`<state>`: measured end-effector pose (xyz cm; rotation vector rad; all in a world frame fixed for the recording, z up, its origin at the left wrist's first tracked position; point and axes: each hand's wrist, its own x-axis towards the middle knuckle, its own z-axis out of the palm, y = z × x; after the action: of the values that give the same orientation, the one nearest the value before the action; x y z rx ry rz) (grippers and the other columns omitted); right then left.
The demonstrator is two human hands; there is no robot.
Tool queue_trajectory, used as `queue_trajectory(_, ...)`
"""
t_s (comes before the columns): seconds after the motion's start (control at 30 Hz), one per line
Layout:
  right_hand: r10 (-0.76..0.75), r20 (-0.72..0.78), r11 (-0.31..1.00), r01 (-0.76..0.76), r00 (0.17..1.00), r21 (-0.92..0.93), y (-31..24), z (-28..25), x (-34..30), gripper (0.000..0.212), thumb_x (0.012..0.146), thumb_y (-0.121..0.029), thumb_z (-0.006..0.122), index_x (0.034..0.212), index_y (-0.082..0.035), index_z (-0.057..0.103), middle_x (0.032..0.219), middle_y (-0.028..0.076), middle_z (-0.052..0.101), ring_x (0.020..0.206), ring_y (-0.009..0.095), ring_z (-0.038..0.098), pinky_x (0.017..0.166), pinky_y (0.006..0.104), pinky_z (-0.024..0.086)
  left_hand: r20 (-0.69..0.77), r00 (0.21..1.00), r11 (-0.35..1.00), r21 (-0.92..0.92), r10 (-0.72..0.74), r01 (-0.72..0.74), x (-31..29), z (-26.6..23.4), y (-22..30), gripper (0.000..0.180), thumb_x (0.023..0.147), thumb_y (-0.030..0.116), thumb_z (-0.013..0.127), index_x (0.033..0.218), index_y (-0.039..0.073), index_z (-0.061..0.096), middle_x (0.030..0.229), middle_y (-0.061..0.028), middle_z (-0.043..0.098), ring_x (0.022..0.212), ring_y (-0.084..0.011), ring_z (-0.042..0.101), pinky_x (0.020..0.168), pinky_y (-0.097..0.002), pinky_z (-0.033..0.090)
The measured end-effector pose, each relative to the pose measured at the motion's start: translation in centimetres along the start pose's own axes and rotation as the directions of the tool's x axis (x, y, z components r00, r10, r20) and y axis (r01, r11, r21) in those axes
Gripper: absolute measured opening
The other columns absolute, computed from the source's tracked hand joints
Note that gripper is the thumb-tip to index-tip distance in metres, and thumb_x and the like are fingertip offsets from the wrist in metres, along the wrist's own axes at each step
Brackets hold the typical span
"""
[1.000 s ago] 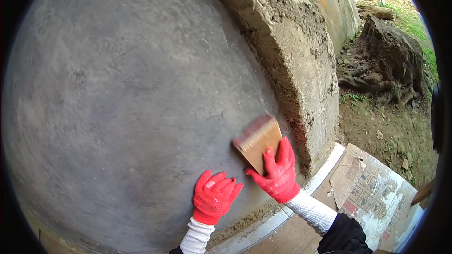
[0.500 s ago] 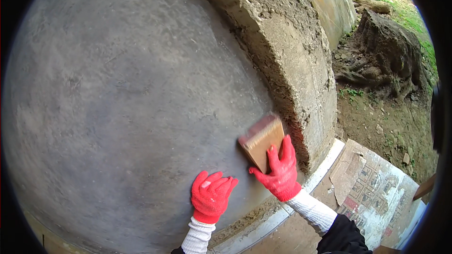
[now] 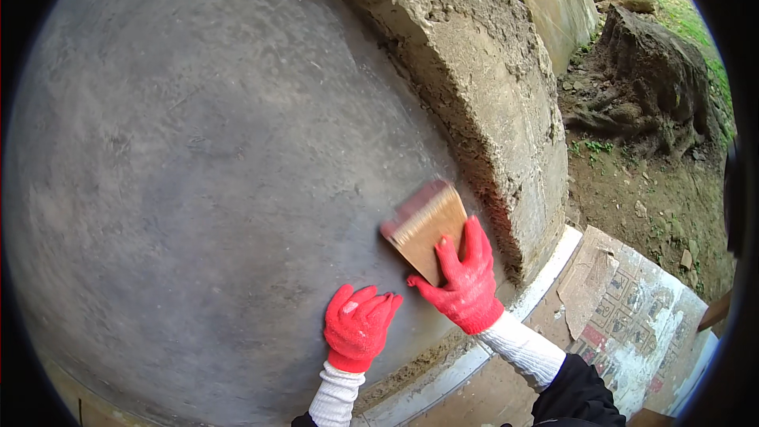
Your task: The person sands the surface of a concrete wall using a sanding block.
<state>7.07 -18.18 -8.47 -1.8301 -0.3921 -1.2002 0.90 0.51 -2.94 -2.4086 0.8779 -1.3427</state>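
Note:
A wide grey plastered wall surface [image 3: 213,166] fills most of the view. My right hand [image 3: 462,281], in a red glove, presses a flat wooden float [image 3: 424,225] against the wall near its right edge. My left hand [image 3: 360,326], also red-gloved, rests flat with spread fingers on the plaster just below and left of the float. To the right of the float rises a thick rough edge of raw mortar [image 3: 490,103].
A pale strip [image 3: 474,356] runs along the wall's base. Flattened printed cardboard [image 3: 632,316] lies on the ground at lower right. Bare soil, a tree stump with roots [image 3: 656,71] and a rusty panel [image 3: 557,0] lie beyond.
My right hand has slid the float slightly up along the wall, keeping it pressed flat. My left hand has stayed put on the plaster.

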Motion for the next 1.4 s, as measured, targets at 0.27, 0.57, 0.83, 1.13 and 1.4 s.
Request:
queue_trajectory(0.27, 0.023, 0.128, 0.998, -0.015, 0.991, -0.066, 4.5, -0.3, -7.9, 0.078, 0.057, -0.037, 0.091, 0.121, -0.011, 0.055, 0.133, 0.035, 0.044, 0.113, 0.052, 0.052, 0.090, 0.0572, 0.047, -0.033, 0.999, 0.999, -0.031, 0.020, -0.021, 0.2, 1.0, 0.5, 0.031, 0.068, 0.013, 0.087, 0.089, 0.017, 0.065, 0.090, 0.0031, 0.065, 0.095, -0.0200, 0.062, 0.091, -0.0460, 0.046)
queue_trajectory(0.57, 0.019, 0.049, 0.999, -0.018, 0.999, -0.036, 0.7, -0.1, -0.8, 0.075, 0.058, -0.036, 0.091, 0.119, -0.010, 0.057, 0.133, 0.034, 0.044, 0.114, 0.052, 0.051, 0.089, 0.0566, 0.048, 0.009, 1.000, 1.000, -0.016, -0.005, 0.006, 0.1, 0.2, 0.1, 0.030, 0.068, 0.014, 0.087, 0.089, 0.017, 0.065, 0.089, 0.0034, 0.064, 0.095, -0.0195, 0.062, 0.090, -0.0458, 0.046)
queue_trajectory(0.83, 0.019, 0.111, 1.000, -0.016, 0.994, -0.024, 3.2, -0.6, -5.3, 0.081, 0.055, -0.034, 0.091, 0.124, -0.013, 0.053, 0.133, 0.034, 0.043, 0.112, 0.052, 0.052, 0.088, 0.0570, 0.048, -0.024, 1.000, 1.000, -0.021, 0.017, -0.017, 0.4, 0.7, 0.6, 0.032, 0.068, 0.014, 0.087, 0.090, 0.017, 0.064, 0.089, 0.0034, 0.064, 0.095, -0.0196, 0.062, 0.090, -0.0459, 0.046)
queue_trajectory(1.13, 0.094, 0.047, 0.995, -0.091, 0.995, -0.045, 3.6, 0.9, -8.9, 0.074, 0.056, -0.033, 0.091, 0.119, -0.011, 0.058, 0.135, 0.035, 0.042, 0.113, 0.053, 0.052, 0.088, 0.0563, 0.049, -0.025, 1.000, 1.000, -0.019, 0.010, -0.010, 0.2, 0.6, 0.5, 0.031, 0.068, 0.014, 0.087, 0.089, 0.017, 0.064, 0.091, 0.0039, 0.065, 0.095, -0.0196, 0.062, 0.091, -0.0462, 0.046)
queue_trajectory(1.4, 0.058, 0.093, 0.998, -0.054, 0.994, -0.045, 0.2, -1.1, 0.0, 0.074, 0.055, -0.032, 0.091, 0.119, -0.011, 0.059, 0.134, 0.036, 0.043, 0.112, 0.053, 0.052, 0.088, 0.0558, 0.049, -0.017, 1.000, 1.000, -0.011, -0.002, 0.002, 0.1, 0.4, 0.6, 0.031, 0.068, 0.013, 0.087, 0.088, 0.017, 0.064, 0.092, 0.0039, 0.065, 0.095, -0.0193, 0.062, 0.092, -0.0463, 0.045)
